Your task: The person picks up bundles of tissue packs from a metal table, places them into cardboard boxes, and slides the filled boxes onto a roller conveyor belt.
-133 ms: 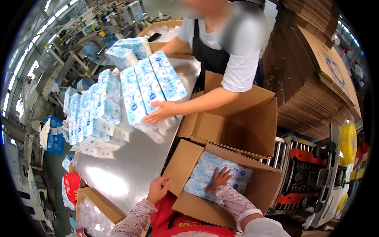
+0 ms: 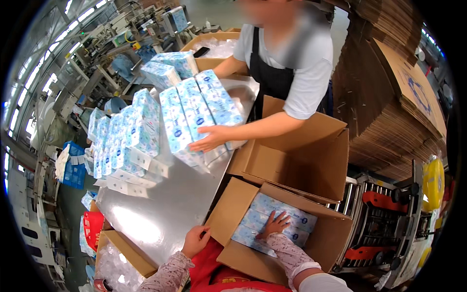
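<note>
My right hand (image 2: 275, 224) lies flat, fingers spread, on blue-and-white tissue packs (image 2: 287, 217) inside an open cardboard box (image 2: 228, 207) in front of me. My left hand (image 2: 195, 241) rests on the near edge of the shiny metal table (image 2: 165, 204), beside the box's left flap, holding nothing. Across the table a person in a white shirt and black apron presses a hand (image 2: 210, 138) against three upright tissue packs (image 2: 197, 117).
A second open empty box (image 2: 301, 160) stands behind mine. More tissue packs (image 2: 124, 138) stand in a row on the table's left. Stacked flat cardboard (image 2: 389, 107) rises at right; a roller conveyor (image 2: 379, 219) lies below it. A box of clear bags (image 2: 114, 263) sits at lower left.
</note>
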Demonstrator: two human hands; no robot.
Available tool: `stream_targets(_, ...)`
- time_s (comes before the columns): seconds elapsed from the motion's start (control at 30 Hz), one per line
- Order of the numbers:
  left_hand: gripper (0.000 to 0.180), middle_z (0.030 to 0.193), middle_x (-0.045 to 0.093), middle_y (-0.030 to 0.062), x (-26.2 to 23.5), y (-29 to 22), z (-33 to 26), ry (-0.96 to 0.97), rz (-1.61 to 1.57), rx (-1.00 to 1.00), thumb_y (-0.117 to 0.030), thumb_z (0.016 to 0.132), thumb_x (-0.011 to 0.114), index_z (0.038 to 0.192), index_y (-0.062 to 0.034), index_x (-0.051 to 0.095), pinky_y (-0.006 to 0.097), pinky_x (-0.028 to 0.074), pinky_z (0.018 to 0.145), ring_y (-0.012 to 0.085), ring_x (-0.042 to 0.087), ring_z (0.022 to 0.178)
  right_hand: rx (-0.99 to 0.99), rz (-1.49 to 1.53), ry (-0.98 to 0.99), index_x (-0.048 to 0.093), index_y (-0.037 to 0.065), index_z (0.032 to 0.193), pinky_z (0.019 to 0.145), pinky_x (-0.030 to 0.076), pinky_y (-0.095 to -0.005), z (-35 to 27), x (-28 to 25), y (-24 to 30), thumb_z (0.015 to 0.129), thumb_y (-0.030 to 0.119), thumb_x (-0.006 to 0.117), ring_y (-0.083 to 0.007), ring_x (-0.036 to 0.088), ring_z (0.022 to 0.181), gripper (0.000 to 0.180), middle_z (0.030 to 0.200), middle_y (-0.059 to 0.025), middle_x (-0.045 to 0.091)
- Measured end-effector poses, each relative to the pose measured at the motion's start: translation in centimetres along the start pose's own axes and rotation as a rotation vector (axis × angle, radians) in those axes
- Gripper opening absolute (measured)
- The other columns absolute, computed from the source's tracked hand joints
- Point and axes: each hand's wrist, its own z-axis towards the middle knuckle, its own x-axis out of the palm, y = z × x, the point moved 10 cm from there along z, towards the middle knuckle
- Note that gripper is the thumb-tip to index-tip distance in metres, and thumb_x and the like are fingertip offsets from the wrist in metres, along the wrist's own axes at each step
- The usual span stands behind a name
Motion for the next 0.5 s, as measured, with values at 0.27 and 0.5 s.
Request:
stream_targets(0.27, 0.029, 0.098, 0.057, 0.0174, -16.4, 9.3, -8.9, -0.579, 0.373, -0.081, -0.006, 0.071, 0.063, 0.099, -0.0005, 0.057, 0.039, 0.042, 0.083, 0.0336, 0.052, 0.093, -0.136, 0.186, -0.014, 0.013, 0.006, 0.139, 0.091, 0.023, -0.0669, 2.8, 2.0, -1.1, 0.052, 0.061, 0.073, -0.0560, 0.017, 0.122, 0.120, 0.141, -0.0298, 0.004)
stream_targets(0.5, 0.045, 0.100, 0.055, 0.0221, -28.7, 28.1, -31.2, -1.090, 0.578, -1.076, -0.025, 0.077, 0.059, 0.109, 0.0052, 0.051, 0.044, 0.041, 0.083, 0.0400, 0.051, 0.094, -0.165, 1.424, 0.708, 0.032, -0.001, 0.129, 0.080, 0.048, -0.0440, -4.3, -1.3, 6.6, 0.079, 0.038, 0.063, -0.0323, 0.055, 0.100, 0.070, 0.126, -0.0196, 0.042)
